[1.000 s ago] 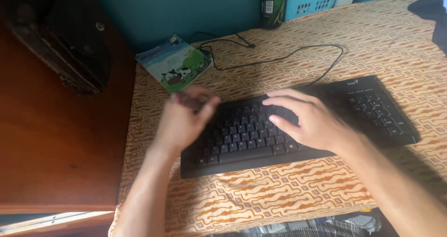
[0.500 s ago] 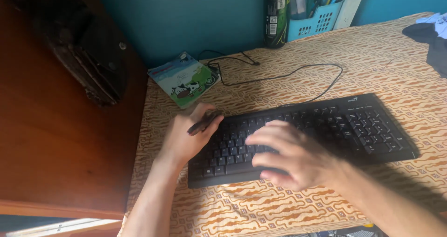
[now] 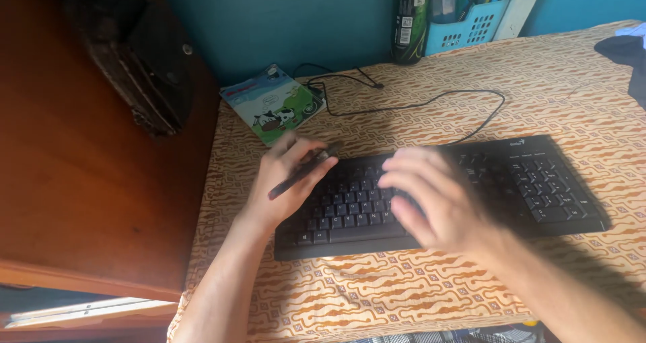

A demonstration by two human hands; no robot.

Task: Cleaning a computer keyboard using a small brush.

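Hanging at ten o'clock, a dark bag [image 3: 134, 53] rests against a brown wooden panel [image 3: 87, 201]; a small cartoon booklet [image 3: 272, 105] lies at eleven on the patterned desk [image 3: 417, 289]. The left hand [image 3: 286, 181] is grasping a dark pen [image 3: 301, 173] over the left end of the black keyboard [image 3: 538, 188] at centre. The right hand [image 3: 437, 198], blurred, is released with fingers spread over the keys. A blue basket [image 3: 471, 20] stands at one o'clock

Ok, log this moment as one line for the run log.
left hand: holds dark pen | right hand: blurred over black keyboard | surface: patterned tablecloth
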